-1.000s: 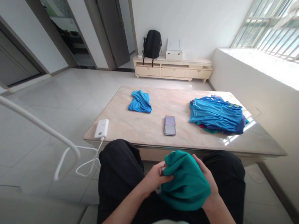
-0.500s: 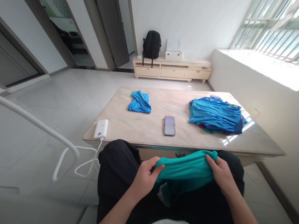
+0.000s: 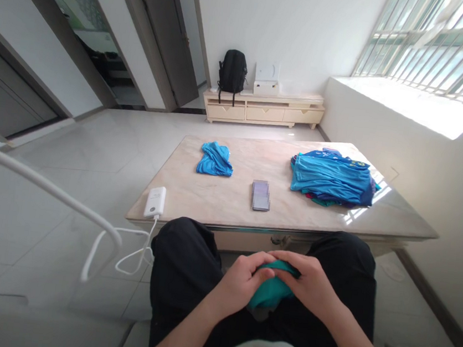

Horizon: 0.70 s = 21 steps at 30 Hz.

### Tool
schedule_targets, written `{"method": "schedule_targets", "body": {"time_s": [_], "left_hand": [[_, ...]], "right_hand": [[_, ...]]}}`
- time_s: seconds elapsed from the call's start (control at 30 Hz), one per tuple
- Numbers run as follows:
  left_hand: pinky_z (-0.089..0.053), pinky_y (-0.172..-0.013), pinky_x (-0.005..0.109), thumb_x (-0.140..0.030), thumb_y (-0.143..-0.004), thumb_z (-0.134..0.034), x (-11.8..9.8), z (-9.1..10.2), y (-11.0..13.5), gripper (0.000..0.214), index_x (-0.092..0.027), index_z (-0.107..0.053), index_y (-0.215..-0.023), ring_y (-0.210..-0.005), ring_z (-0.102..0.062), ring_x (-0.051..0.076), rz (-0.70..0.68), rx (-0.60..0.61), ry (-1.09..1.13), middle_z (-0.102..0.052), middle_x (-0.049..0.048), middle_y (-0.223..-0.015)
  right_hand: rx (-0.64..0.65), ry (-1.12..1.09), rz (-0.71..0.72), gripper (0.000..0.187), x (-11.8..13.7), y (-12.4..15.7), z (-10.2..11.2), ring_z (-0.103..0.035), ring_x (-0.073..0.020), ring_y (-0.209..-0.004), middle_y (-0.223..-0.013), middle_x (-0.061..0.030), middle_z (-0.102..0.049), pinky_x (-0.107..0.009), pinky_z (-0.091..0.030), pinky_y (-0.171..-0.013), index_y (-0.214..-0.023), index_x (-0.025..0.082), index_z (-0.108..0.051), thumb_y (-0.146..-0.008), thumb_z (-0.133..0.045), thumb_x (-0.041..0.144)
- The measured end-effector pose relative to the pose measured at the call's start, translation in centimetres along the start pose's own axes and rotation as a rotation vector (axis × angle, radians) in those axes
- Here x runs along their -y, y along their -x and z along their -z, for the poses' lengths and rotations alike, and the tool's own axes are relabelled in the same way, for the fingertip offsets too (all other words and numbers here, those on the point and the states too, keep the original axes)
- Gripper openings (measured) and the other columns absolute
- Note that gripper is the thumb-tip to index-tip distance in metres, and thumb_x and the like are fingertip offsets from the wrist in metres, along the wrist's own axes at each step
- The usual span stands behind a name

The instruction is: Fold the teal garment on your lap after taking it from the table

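Note:
Between my knees, a teal piece of clothing (image 3: 270, 294) is bunched up in both hands; its exact kind cannot be made out. My left hand (image 3: 247, 278) is closed on its left side, thumb on top. Gripping the right side is my right hand (image 3: 307, 279), its fingertips meeting those of the left over the upper edge. Much of the cloth is hidden beneath the fingers. A crumpled blue garment (image 3: 215, 159) lies on the table's left part, and a stack of blue garments (image 3: 331, 178) lies on the right part.
The marble-topped table (image 3: 194, 205) stands just past my knees. On it are a phone (image 3: 261, 195) and a white power bank (image 3: 155, 201) with a cable. A white tube (image 3: 46, 183) curves in at left. A black backpack (image 3: 232, 70) sits on the low cabinet (image 3: 263, 112).
My hands have come together, my right hand moving left. The teal cloth, stretched out between them before, is now gathered into a small bunch.

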<state>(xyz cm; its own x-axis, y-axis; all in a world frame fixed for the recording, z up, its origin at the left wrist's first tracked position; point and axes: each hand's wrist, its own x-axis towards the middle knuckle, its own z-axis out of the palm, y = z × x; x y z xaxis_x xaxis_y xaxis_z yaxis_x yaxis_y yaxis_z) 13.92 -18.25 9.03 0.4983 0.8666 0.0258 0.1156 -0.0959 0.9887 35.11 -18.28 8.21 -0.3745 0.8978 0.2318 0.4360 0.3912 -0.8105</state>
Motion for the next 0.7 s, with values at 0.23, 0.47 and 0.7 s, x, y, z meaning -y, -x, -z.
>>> {"method": "schedule_targets", "body": {"time_s": [0.23, 0.47, 0.7], "left_hand": [[-0.048, -0.074, 0.026, -0.036, -0.081, -0.085, 3.3, -0.3, 1.3, 0.065, -0.024, -0.058, -0.138, -0.081, -0.065, 0.018, 0.228, 0.046, 0.063, -0.075, 0.001, -0.095], [-0.043, -0.072, 0.025, -0.043, -0.098, -0.063, 3.5, 1.4, 0.9, 0.03, -0.015, -0.069, -0.089, -0.078, -0.057, 0.017, 0.093, -0.145, 0.0, -0.063, 0.0031, -0.083], [-0.044, -0.08, 0.026, -0.032, -0.1, -0.061, 0.8, -0.1, 0.0, 0.021, -0.016, -0.069, -0.088, -0.085, -0.059, 0.017, -0.036, -0.049, -0.042, -0.067, 0.0027, -0.088]], "right_hand": [[-0.242, 0.092, 0.122, 0.009, -0.8, 0.0, 1.0, -0.076, -0.0168, -0.081, -0.093, -0.0009, -0.08, -0.023, -0.059, -0.075, -0.099, 0.025, -0.076, -0.096, -0.068, 0.023], [-0.409, 0.19, 0.028, 0.008, -1.7, 0.6, 3.3, -0.074, -0.0205, -0.088, -0.098, -0.0035, -0.078, -0.028, -0.059, -0.08, -0.1, 0.025, -0.073, -0.096, -0.067, 0.028], [0.077, -0.019, 0.124, 0.05, -0.3, 0.3, 0.1, -0.068, -0.0226, -0.11, -0.123, -0.0091, -0.067, -0.032, -0.057, -0.094, -0.14, 0.03, -0.062, -0.092, -0.075, 0.03]]}}
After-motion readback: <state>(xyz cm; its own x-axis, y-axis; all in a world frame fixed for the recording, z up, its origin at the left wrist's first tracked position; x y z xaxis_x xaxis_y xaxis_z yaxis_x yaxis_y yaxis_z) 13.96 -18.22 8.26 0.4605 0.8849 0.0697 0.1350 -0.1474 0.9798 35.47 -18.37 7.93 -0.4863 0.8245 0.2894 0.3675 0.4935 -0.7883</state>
